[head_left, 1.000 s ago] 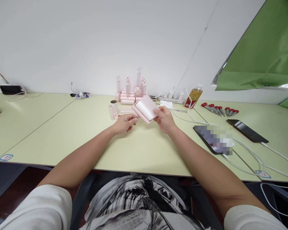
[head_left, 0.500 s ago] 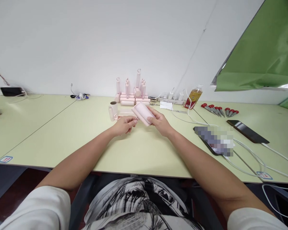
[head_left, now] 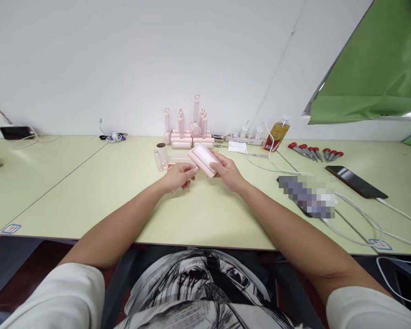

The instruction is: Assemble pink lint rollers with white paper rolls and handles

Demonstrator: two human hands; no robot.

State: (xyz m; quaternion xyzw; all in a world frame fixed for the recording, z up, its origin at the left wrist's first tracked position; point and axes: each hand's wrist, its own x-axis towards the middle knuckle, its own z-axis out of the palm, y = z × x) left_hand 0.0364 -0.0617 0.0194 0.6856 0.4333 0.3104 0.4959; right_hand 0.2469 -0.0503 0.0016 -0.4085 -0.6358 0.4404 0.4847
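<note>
My right hand is wrapped round a pale pink case, a rounded box with a seam along its side, tilted above the table. My left hand is closed in a pinch at the case's lower left edge; whatever sits between its fingertips is too small to make out. Just beyond the left hand stand a pink open-topped cup and a small pink cylinder. Behind the case, several pink boxes lie stacked with pink tubes upright on them, each topped by a loop.
Along the wall are a power strip with chargers and a tilted drink bottle. To the right lie several red-handled tools, a dark phone, a blurred-out phone and white cables. A coiled cable lies back left.
The view has shifted slightly. My right hand still holds the pink case, which is turned a little, and my left fingertips stay at its edge.
</note>
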